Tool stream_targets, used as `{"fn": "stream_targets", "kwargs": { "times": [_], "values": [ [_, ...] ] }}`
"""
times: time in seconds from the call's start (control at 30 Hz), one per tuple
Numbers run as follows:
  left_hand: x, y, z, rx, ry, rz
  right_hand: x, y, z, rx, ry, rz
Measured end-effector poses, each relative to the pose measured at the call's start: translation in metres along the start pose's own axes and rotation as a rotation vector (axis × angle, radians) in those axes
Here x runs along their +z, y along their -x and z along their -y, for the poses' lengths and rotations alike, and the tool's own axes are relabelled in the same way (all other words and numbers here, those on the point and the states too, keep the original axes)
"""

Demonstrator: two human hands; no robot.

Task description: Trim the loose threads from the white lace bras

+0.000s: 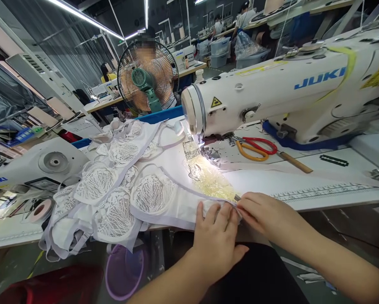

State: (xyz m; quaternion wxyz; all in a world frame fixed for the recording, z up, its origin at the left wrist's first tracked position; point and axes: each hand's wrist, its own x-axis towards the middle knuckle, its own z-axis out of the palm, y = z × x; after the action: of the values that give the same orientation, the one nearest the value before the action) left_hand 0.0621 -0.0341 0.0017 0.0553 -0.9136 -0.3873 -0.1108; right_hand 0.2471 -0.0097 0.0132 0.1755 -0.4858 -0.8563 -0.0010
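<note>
Bra edge under both hands, short of the lit sewing spot

We have one bra (153,194) at the front edge of the table (255,179), its cup facing up and its band running right to the hands. The left hand (216,236) lies on the band, fingers slightly spread and pressing down, thumb held apart. The right hand (259,213) is at the band's far end; we read thumb and forefinger as pinching the edge together. A small metal piece (237,197) shows at those fingertips; whether it belongs to the bra or is a tool, we cannot tell.

Step in hand, as we judge it: smoothing and lining up the band before stitching. The cloth sits on the near side of the yellowish patch (213,181), apart from the bright spot under the machine (227,109). We cannot make out the needle in the glare.

The next move, we think, calls for the left palm to hold the cloth flat while the right fingers square the edge, then both guide it in without a pucker. The heap (108,211) of similar bras crowds the left side, and a strap could drag. Scissors (252,156) lie to the machine's near side; a razor blade (334,160) is well right.
</note>
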Motion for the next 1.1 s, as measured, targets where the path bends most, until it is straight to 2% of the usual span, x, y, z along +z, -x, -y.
{"fn": "stream_targets", "kwargs": {
  "times": [0.27,0.47,0.63,0.87,1.1],
  "values": [
    [0.001,-0.003,0.002,0.026,-0.034,0.007,0.007,-0.007,0.0,0.03,0.07,0.021],
    [0.011,-0.007,-0.001,0.04,-0.094,-0.136,0.004,-0.011,-0.005,-0.013,0.054,0.051],
    [0.015,-0.011,-0.002,0.036,-0.101,-0.153,0.0,-0.013,-0.015,-0.032,0.018,0.067],
    [0.019,-0.01,-0.002,0.043,-0.108,-0.206,0.006,-0.018,-0.022,0.07,0.025,-0.031],
    [0.017,-0.006,-0.002,0.044,-0.118,-0.131,-0.001,-0.016,-0.025,0.076,0.057,-0.104]
  ]
}}
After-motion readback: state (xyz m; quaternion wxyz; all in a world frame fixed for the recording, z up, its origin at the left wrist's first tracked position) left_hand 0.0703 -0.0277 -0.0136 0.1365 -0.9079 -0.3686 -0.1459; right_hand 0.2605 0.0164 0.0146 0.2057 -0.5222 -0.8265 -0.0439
